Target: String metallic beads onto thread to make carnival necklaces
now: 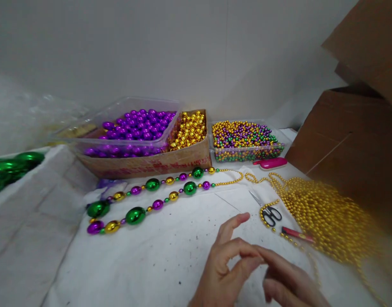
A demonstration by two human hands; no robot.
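My left hand [229, 260] is over the white cloth at the lower middle, thumb and forefinger pinched together and another finger raised. From the right, my right hand [290, 277] meets it, its bent fingers touching the left fingertips. Whatever is between the fingers is too small to make out. Right of the hands lie black-handled scissors [269, 215] and a red stick-like item [297, 234], with a gold bead strand [290, 239] beside them. A thin needle-like line [227, 201] crosses the cloth. Farther left lies a necklace of green, purple and gold beads [135, 215].
At the back stand a clear bin of purple beads [141, 125], a cardboard box with gold beads [191, 130] and a tub of small mixed beads [247, 138]. A pink tool [272, 163] lies before the tub. Gold bead strands [327, 217] heap beside large cardboard [349, 140].
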